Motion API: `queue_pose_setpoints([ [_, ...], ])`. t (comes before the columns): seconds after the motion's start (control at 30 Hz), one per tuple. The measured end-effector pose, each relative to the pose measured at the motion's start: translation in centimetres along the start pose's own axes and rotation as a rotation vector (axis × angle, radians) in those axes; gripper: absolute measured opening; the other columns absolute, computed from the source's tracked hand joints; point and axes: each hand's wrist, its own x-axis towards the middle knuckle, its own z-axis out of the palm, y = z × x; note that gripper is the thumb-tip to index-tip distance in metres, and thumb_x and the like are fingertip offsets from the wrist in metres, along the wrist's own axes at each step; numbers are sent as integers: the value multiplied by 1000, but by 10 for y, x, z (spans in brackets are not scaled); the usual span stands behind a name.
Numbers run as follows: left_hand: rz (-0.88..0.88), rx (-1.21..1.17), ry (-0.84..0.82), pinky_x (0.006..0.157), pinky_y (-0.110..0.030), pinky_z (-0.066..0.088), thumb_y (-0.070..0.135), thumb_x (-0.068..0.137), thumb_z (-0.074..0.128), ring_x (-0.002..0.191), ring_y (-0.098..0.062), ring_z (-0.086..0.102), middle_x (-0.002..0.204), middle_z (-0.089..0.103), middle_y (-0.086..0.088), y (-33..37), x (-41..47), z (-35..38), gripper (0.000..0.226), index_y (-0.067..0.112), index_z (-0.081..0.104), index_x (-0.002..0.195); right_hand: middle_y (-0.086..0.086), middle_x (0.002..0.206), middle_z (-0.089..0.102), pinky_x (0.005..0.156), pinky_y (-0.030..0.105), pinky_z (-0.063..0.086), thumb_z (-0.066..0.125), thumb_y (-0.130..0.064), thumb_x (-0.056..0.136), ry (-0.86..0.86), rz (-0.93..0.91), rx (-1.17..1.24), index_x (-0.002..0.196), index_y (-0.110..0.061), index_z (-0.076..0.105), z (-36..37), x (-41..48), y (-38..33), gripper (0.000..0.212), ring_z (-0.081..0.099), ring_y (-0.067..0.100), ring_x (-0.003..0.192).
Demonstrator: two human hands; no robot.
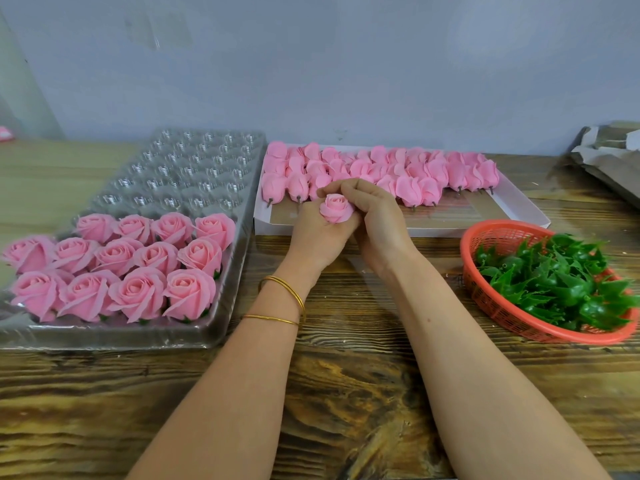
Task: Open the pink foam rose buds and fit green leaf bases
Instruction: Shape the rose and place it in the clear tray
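1. I see the rose bud held above the bench. My left hand grips it from below, and my right hand curls its fingers onto the far petals.
2. The white box just behind holds closed buds lying in rows.
3. The clear tray at left holds opened roses in its near rows.
4. The red basket at right holds heaped green leaf bases.

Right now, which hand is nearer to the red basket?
Right. The right hand grips the rose from its right side, the side toward the basket. The left hand holds the rose from the left, so it is farther away.
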Motion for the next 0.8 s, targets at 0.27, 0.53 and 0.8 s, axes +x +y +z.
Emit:
queue_pose_setpoints([
  [0.27, 32, -276, 112, 66, -20, 54, 5, 80, 70, 74, -6, 67, 74, 71, 4, 9, 3, -6, 23, 26, 72, 69, 11, 101, 64, 74, 24, 51, 41, -5, 96, 16, 4, 162, 92, -6, 67, -3, 3, 3, 26, 62, 17, 90],
  [0.53, -79, -437, 146, 56, -24, 51, 16, 82, 71, 70, -12, 68, 69, 70, 1, 9, 6, -8, 11, 17, 69, 71, 15, 95, 61, 81, 31, 52, 39, 7, 85, -149, 185, 250, 88, 2, 64, -2, -4, -3, 26, 57, 26, 92],
  [0.8, -143, -475, 160, 63, -26, 54, 20, 79, 75, 78, -13, 71, 72, 69, 1, 8, 8, -10, 12, 13, 66, 79, 21, 124, 54, 113, 43, 34, 40, 9, 94, -297, 273, 210, 128, 7, 52, -2, -6, -2, 35, 50, 29, 118],
])
